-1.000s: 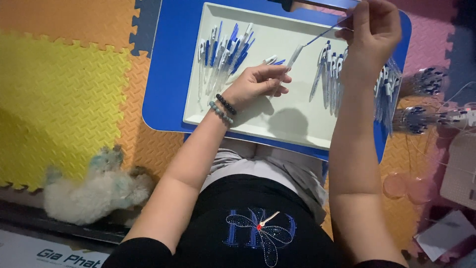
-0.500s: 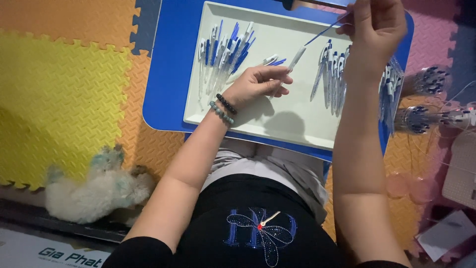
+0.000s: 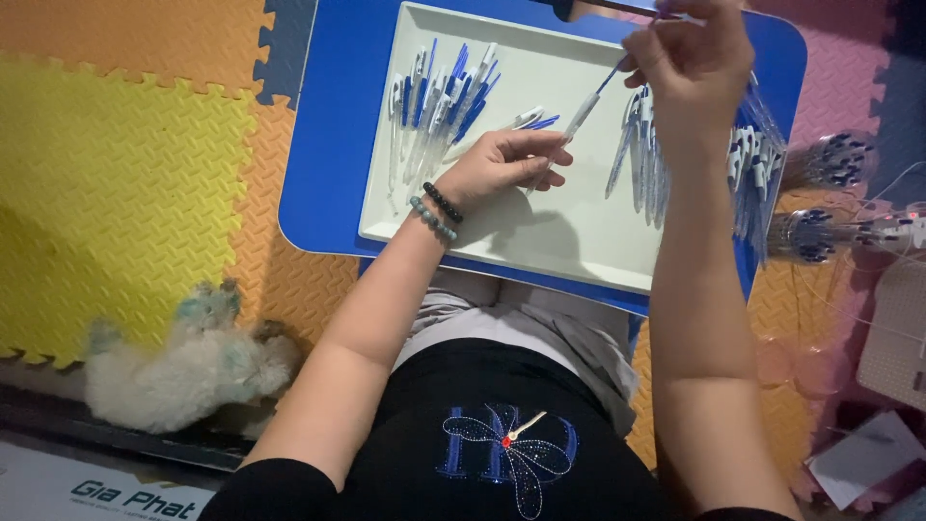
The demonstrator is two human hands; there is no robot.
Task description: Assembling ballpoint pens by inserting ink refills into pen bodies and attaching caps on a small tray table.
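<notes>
My left hand (image 3: 506,159) rests over a white tray (image 3: 579,236) and pinches a clear pen barrel (image 3: 577,120) with a blue and white pen piece beside its fingers. My right hand (image 3: 690,58) is raised above the tray's far right and pinches a thin blue refill (image 3: 610,75) whose lower end meets the barrel. A heap of blue and white pens (image 3: 439,101) lies at the tray's left. Another row of pens (image 3: 641,154) lies at the tray's right, partly behind my right forearm.
The tray sits on a blue lap table (image 3: 323,164) over coloured foam floor mats (image 3: 116,164). Bundles of pens (image 3: 825,193) lie off the table's right edge. A small fluffy white dog (image 3: 188,362) lies at the lower left. Papers (image 3: 873,453) are at the lower right.
Both hands stay in nearly the same place. My right hand has shifted slightly while holding the refill at the barrel in my left hand.
</notes>
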